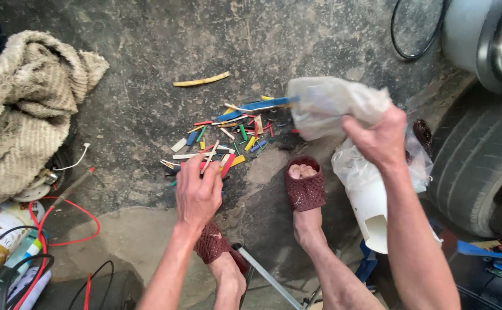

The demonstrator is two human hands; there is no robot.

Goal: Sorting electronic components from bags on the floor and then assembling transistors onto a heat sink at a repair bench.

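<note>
Left hand [198, 192] fingers pinch thin sleeve pieces from the scattered coloured plastic tubing offcuts [228, 140] just ahead. Right hand [380, 138] fingers clench a crumpled clear plastic bag [331, 103], mouth tipped toward the pile.

Soft, even daylight falls on my work; shadows are faint, the view sharp, its edges slightly bowed.

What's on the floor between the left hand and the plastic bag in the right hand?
In the head view, between left hand and plastic bag lie scattered coloured tubing pieces and a sandalled foot.
</note>
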